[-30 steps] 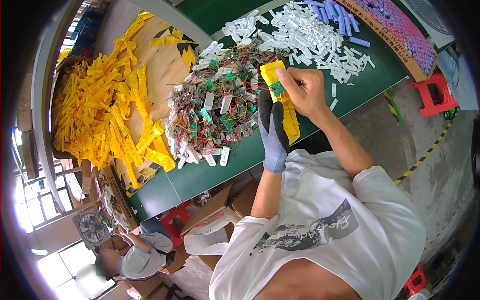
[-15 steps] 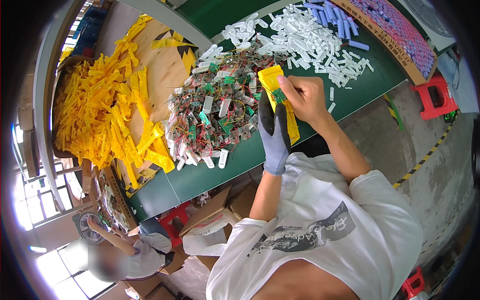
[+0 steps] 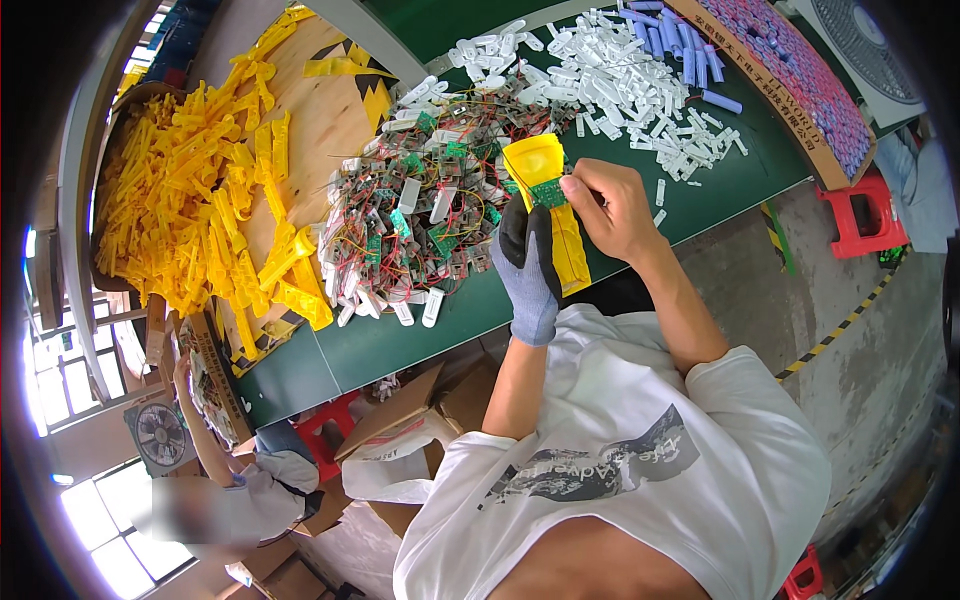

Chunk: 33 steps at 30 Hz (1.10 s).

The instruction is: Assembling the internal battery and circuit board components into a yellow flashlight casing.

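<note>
A long yellow plastic housing [image 3: 569,250] is held in front of my chest, over the near edge of the table. My left hand [image 3: 528,262], in a grey glove with a black palm, is closed round it from the left. A small green circuit board [image 3: 546,194] lies across the housing's upper middle. My bare right hand [image 3: 615,212] pinches the board's right end between thumb and fingers. Dark wire runs along the housing. Just left of my hands, a heap of circuit boards with red wires and white parts [image 3: 410,205] covers the green table [image 3: 400,350].
White plastic pieces [image 3: 640,85] and loose purple cylindrical cells [image 3: 700,65] lie at the back, beside a carton of cells [image 3: 800,110]. Many yellow housings [image 3: 180,200] are piled at left. A red stool [image 3: 865,220] stands at right; another person [image 3: 265,490] works at lower left.
The circuit board has turned from upright to lying crosswise on the housing. My right hand has shifted slightly down and right. The whole view has swung a little.
</note>
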Available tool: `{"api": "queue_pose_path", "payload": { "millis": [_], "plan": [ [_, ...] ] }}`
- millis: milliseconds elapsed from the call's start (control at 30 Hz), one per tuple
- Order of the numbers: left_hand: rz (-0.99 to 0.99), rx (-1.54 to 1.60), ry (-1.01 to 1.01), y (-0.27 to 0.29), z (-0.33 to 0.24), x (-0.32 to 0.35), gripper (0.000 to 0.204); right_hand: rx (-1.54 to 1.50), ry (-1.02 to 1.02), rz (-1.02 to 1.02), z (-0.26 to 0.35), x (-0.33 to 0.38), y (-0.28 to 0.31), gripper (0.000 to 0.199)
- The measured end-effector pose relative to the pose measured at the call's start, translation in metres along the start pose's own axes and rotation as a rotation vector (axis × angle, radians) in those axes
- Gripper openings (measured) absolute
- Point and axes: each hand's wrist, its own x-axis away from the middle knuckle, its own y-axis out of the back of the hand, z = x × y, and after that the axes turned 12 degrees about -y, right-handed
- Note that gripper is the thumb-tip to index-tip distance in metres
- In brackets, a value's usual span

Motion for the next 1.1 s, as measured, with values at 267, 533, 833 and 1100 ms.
{"api": "queue_pose_path", "payload": {
  "millis": [267, 533, 833, 1100],
  "plan": [
    [-0.141, 0.002, -0.007, 0.006, 0.008, 0.008, 0.019, 0.01, -0.08, -0.02, -0.004, 0.009, -0.023, 0.034],
    [-0.337, 0.066, 0.116, 0.032, 0.087, 0.032, 0.041, 0.027, -0.245, 0.01, -0.02, 0.023, -0.023, 0.033],
    [0.017, -0.486, -0.206, 0.06, 0.096, 0.052, 0.038, 0.107, -0.041, -0.021, -0.019, 0.022, -0.031, 0.031],
    [-0.302, 0.366, 0.039, 0.014, 0.028, 0.026, 0.039, -0.338, -0.175, 0.059, -0.008, 0.028, -0.018, 0.028]
  ]
}}
